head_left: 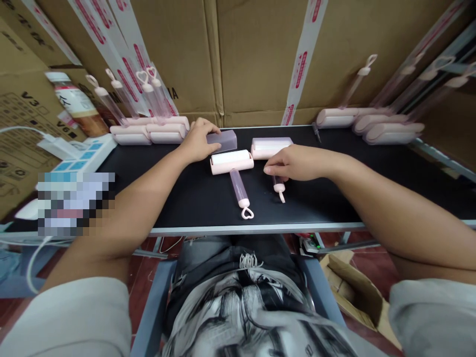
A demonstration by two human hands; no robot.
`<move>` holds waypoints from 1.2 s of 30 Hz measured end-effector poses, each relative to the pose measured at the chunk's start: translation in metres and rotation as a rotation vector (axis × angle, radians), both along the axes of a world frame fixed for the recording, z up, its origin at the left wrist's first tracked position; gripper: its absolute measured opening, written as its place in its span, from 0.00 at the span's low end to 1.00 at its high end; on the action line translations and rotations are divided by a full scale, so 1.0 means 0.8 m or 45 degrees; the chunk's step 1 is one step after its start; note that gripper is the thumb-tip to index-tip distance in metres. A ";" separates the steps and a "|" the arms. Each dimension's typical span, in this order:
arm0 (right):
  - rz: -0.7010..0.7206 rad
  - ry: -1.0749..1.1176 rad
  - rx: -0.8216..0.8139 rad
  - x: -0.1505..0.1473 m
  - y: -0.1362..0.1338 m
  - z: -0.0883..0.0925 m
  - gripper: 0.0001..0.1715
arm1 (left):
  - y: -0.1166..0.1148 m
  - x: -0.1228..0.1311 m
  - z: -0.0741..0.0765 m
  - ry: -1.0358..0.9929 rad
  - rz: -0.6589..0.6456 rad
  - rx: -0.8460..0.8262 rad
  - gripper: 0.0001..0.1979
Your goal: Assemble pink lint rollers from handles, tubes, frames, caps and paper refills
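Observation:
A pink lint roller [233,163] lies on the black table in front of me, its white roll bare and its clear handle with a heart-shaped loop pointing my way. Behind its left end, my left hand [199,140] grips a translucent lilac roller cover [226,141] between thumb and fingers. To the right lies a second lint roller [271,148] with a see-through cover over its white roll. Curled fingers of my right hand [288,162] are around its handle, hiding the upper part; the handle's end and loop show below them.
Several lint rollers [130,135] stand handle-up at the back left, more rollers [336,119] at the back right. A drink bottle [80,106], a power strip [87,153] and a blurred-out object [74,203] are at left. Cardboard [256,59] walls the back edge.

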State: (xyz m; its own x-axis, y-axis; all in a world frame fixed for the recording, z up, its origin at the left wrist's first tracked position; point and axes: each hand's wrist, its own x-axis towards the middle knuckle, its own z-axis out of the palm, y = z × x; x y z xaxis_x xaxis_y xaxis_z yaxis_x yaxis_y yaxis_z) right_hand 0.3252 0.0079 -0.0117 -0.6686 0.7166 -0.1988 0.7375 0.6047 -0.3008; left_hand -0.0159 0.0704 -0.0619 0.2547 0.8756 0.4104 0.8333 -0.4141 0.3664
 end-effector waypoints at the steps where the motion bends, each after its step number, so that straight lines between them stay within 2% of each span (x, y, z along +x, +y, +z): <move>1: -0.012 -0.018 -0.069 0.001 0.003 -0.002 0.24 | -0.001 0.000 0.003 -0.013 -0.010 0.019 0.19; 6: -0.032 -0.009 -0.083 -0.004 0.009 -0.010 0.21 | -0.005 0.019 0.032 -0.077 -0.040 0.083 0.14; 9: -0.012 -0.002 -0.091 -0.005 0.010 -0.009 0.21 | 0.003 0.057 0.056 -0.011 -0.115 -0.005 0.14; 12: 0.015 0.028 -0.101 -0.004 0.010 -0.008 0.21 | 0.023 0.109 0.072 0.223 -0.310 -0.138 0.21; 15: 0.010 0.044 -0.120 -0.002 0.010 -0.007 0.20 | 0.046 0.160 0.076 0.413 -0.393 -0.330 0.32; 18: 0.004 0.035 -0.156 -0.001 0.011 -0.007 0.19 | 0.062 0.190 0.071 0.505 -0.448 -0.534 0.30; 21: 0.012 0.012 -0.158 -0.001 0.012 -0.006 0.20 | 0.069 0.197 0.064 0.553 -0.512 -0.599 0.28; 25: 0.031 0.019 -0.234 0.000 0.009 -0.004 0.19 | 0.076 0.192 0.058 0.636 -0.467 -0.454 0.27; 29: 0.061 0.027 -0.349 -0.002 0.003 -0.002 0.18 | 0.086 0.187 0.055 0.479 -0.341 -0.320 0.30; 33: 0.070 0.026 -0.320 -0.001 0.004 -0.005 0.18 | 0.090 0.186 0.050 0.399 -0.395 -0.261 0.37; 36: 0.063 0.067 -0.400 0.005 0.009 -0.006 0.21 | 0.085 0.180 0.054 0.360 -0.433 -0.265 0.32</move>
State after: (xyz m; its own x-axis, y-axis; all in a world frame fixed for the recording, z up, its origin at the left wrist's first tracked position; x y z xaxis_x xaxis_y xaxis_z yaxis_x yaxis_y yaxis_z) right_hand 0.3293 0.0153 -0.0162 -0.7162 0.5921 -0.3693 0.6880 0.5106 -0.5157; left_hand 0.1279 0.1380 -0.0190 0.6170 0.7794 0.1085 0.7422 -0.6222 0.2491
